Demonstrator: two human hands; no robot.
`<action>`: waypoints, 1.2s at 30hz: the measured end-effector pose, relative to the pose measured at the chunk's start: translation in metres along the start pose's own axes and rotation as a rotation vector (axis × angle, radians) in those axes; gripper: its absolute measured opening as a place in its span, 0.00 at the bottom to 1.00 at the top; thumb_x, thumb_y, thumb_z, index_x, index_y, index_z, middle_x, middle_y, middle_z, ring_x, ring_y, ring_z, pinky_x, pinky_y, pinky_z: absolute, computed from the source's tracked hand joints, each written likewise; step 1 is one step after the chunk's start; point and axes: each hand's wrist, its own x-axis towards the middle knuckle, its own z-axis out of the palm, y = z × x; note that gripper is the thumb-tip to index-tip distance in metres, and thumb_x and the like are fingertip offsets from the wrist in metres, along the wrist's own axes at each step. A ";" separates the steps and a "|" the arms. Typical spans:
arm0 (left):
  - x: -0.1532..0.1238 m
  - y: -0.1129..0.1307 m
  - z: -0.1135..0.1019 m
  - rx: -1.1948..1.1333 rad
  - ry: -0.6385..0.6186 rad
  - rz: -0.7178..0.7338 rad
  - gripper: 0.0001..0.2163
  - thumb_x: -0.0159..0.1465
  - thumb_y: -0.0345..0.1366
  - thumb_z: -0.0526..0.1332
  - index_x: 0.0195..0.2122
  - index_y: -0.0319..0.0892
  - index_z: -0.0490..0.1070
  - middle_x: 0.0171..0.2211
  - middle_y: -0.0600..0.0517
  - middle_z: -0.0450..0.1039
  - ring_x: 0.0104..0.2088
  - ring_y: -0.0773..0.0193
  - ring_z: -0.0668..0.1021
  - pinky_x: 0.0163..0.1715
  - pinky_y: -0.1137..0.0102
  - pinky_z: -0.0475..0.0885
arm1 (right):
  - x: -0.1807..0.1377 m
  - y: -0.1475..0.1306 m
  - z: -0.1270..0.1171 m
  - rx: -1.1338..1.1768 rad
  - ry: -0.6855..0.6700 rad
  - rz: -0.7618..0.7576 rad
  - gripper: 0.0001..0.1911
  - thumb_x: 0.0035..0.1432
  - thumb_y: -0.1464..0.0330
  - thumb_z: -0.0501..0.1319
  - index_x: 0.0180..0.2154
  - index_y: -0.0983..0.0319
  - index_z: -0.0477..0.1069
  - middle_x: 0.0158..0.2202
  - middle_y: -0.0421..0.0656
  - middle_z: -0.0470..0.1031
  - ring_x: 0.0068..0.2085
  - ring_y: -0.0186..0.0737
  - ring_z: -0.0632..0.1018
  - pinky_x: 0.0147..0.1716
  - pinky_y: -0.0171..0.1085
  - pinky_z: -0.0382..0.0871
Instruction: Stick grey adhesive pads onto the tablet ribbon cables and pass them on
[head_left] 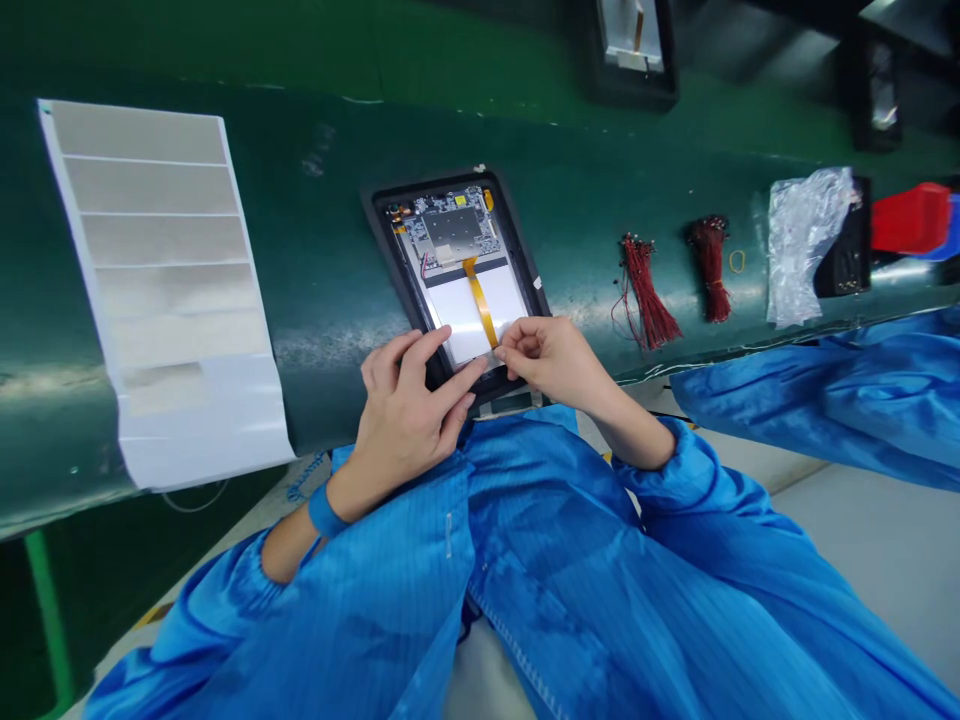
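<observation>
An opened tablet [511,290] lies in a black frame [390,240] in front of me. At its upper end a circuit board [454,230] shows, and an orange ribbon cable [481,305] runs down over the white battery area. My left hand [409,405] rests on the lower left of the tablet, its fingers apart and the index finger and thumb reaching along the bottom edge. At the cable's lower end, my right hand [551,358] has thumb and index finger pinched together. Whatever sits between those fingertips is too small to make out.
To the left lies a sheet of grey adhesive strips [161,240]. Red wire bundles [649,295], a yellow rubber band [737,262], bubble wrap [806,245] and a red bin [909,218] lie to the right. Another framed unit [636,50] is at the back. A co-worker's blue sleeve [840,385] shows at right.
</observation>
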 end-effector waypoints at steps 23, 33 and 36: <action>0.001 0.001 -0.002 -0.005 -0.028 -0.005 0.20 0.71 0.36 0.65 0.64 0.54 0.79 0.72 0.40 0.62 0.69 0.37 0.65 0.67 0.40 0.63 | -0.004 -0.001 0.002 -0.061 0.033 -0.055 0.07 0.60 0.71 0.63 0.29 0.61 0.69 0.23 0.36 0.71 0.26 0.30 0.69 0.30 0.34 0.61; 0.000 0.000 -0.002 -0.014 -0.043 0.009 0.23 0.71 0.35 0.65 0.66 0.56 0.77 0.73 0.40 0.61 0.70 0.36 0.63 0.67 0.39 0.62 | -0.004 -0.002 0.003 -0.030 0.041 -0.056 0.08 0.59 0.69 0.63 0.28 0.61 0.69 0.23 0.36 0.70 0.25 0.29 0.68 0.29 0.33 0.61; -0.001 -0.001 -0.001 -0.019 -0.011 0.017 0.24 0.70 0.35 0.66 0.67 0.56 0.77 0.72 0.40 0.61 0.69 0.37 0.64 0.67 0.41 0.63 | -0.005 -0.002 0.000 0.099 -0.001 -0.028 0.09 0.60 0.65 0.65 0.30 0.60 0.69 0.22 0.36 0.72 0.24 0.29 0.69 0.27 0.33 0.62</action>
